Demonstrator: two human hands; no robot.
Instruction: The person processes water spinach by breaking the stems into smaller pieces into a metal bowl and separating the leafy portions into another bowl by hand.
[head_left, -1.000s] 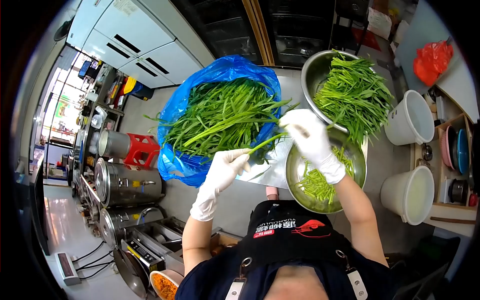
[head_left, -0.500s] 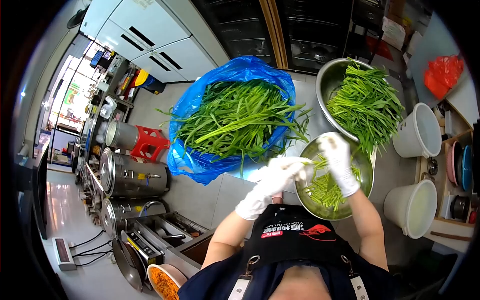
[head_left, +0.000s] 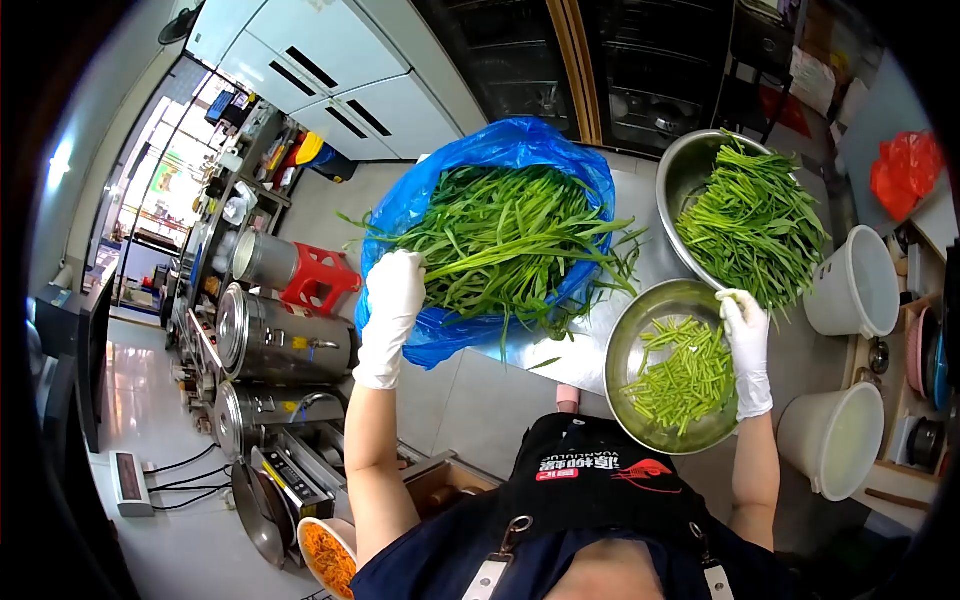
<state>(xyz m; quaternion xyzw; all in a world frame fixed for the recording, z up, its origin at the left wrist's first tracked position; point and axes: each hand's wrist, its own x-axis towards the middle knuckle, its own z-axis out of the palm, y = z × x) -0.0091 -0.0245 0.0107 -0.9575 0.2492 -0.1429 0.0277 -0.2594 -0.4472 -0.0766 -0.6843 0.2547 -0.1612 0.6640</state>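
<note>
My gloved left hand (head_left: pixel 397 287) is at the left side of the blue plastic bag (head_left: pixel 395 205), its fingers closed around the stem end of a stalk of greens that looks like water spinach (head_left: pixel 500 256). The rest of that stalk lies across the heap in the bag. My gloved right hand (head_left: pixel 747 335) is at the right rim of the smaller steel bowl (head_left: pixel 630 330), fingers curled over the edge. Short cut stems (head_left: pixel 685 375) lie in this bowl. Behind it, a larger steel bowl (head_left: pixel 672 190) holds a pile of leafy greens (head_left: pixel 750 225).
A steel table (head_left: pixel 640 215) carries the bag and bowls. Two white buckets (head_left: pixel 830 435) stand at the right. On the left are a red stool (head_left: pixel 322 278) and large steel pots (head_left: pixel 290 335). A bowl of orange shreds (head_left: pixel 328 560) sits at lower left.
My left hand has moved from beside the smaller bowl leftward to the bag and taken hold of a stalk. The right hand has shifted from above the cut stems to the bowl's right rim.
</note>
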